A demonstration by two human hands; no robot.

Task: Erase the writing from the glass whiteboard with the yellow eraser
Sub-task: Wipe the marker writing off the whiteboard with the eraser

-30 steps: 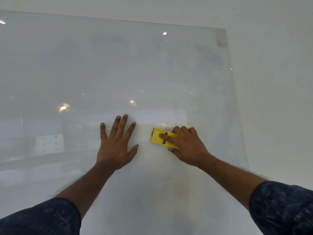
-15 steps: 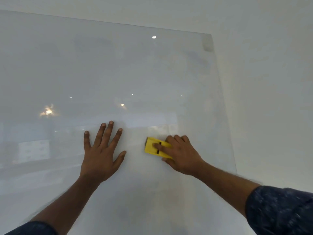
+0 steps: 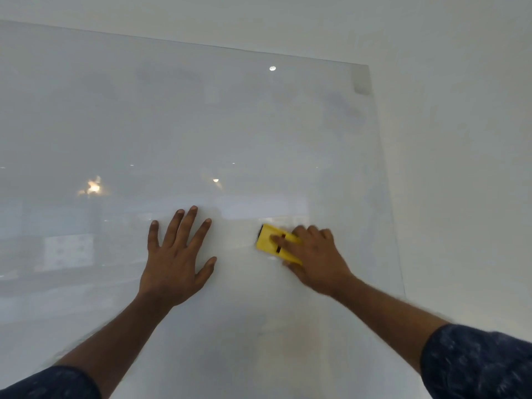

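Observation:
The glass whiteboard (image 3: 201, 116) fills most of the view, mounted on a white wall. No clear writing shows on it, only faint grey smudges and reflected lights. My right hand (image 3: 313, 257) presses the yellow eraser (image 3: 270, 241) flat against the glass in the lower middle right, fingers over its back. My left hand (image 3: 175, 257) lies flat on the glass with fingers spread, a hand's width to the left of the eraser, holding nothing.
The board's right edge (image 3: 385, 180) runs down beside bare white wall (image 3: 460, 168). A small grey mount (image 3: 361, 79) sits at the top right corner. Reflections of lamps (image 3: 93, 187) glare on the left part of the glass.
The eraser and my right hand have stayed at about the same spot on the glass, with slight rubbing blur now. My left hand stays flat beside it. The head view shifted a little.

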